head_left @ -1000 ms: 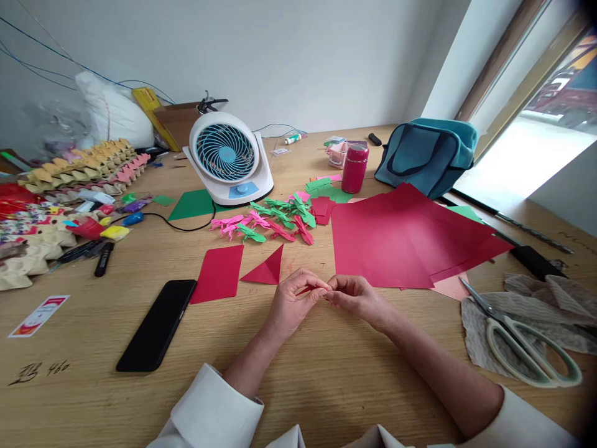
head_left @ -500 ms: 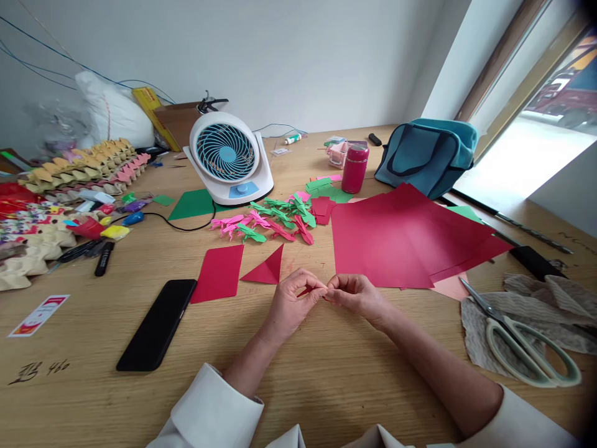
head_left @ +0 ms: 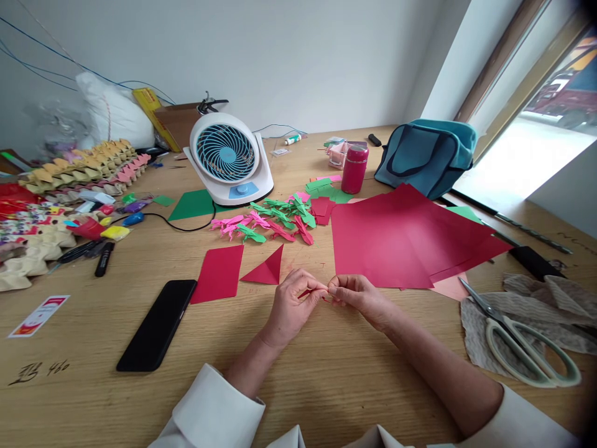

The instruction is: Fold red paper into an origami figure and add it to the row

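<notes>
My left hand (head_left: 293,302) and my right hand (head_left: 358,297) meet fingertip to fingertip over the wooden table (head_left: 326,373), both pinching a small folded red paper piece (head_left: 306,292) that is mostly hidden by the fingers. Just beyond the left hand lie a folded red paper triangle (head_left: 267,269) and a red paper rectangle (head_left: 218,273). A stack of large red paper sheets (head_left: 401,236) lies beyond the right hand. A cluster of small pink, green and red folded paper figures (head_left: 270,221) sits further back.
A black phone (head_left: 157,323) lies at the left, scissors (head_left: 522,339) on a cloth at the right. Behind stand a white desk fan (head_left: 228,158), a red flask (head_left: 354,168) and a blue bag (head_left: 426,155). Craft clutter and markers fill the far left.
Both hands have stayed in place, with only slight finger movement on the small red piece; the hands shifted a little toward me.
</notes>
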`<control>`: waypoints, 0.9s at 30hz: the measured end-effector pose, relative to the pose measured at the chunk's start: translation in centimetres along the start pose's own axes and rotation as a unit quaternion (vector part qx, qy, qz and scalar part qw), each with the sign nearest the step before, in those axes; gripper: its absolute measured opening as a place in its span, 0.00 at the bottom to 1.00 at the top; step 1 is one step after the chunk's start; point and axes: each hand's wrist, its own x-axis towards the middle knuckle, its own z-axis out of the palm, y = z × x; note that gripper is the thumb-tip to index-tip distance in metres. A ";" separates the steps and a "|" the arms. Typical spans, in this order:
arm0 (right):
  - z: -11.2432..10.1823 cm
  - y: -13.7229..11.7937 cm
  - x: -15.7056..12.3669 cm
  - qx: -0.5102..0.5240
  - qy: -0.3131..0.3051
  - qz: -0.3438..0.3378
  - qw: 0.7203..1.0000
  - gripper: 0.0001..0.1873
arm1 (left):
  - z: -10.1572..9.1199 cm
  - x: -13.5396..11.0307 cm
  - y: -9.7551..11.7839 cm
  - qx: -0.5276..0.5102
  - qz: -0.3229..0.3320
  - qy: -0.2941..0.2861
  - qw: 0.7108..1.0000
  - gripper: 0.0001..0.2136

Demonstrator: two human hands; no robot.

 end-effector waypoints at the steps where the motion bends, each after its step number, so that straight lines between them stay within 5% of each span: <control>1: 0.0 0.0 0.0 0.000 0.001 0.003 1.000 0.25 | 0.0 -0.1 0.0 0.012 0.006 0.001 1.000 0.04; 12: 0.2 -0.3 0.0 0.017 0.028 0.012 0.999 0.24 | -0.1 0.0 -0.3 0.109 0.040 -0.008 0.993 0.05; 20: 0.6 0.3 -0.3 -0.086 0.043 -0.144 0.985 0.18 | -0.1 0.0 0.1 0.075 0.007 0.015 0.997 0.07; 27: 0.8 0.3 -0.6 -0.217 0.087 -0.246 0.941 0.05 | -0.1 -0.2 0.1 0.053 0.007 0.032 0.998 0.06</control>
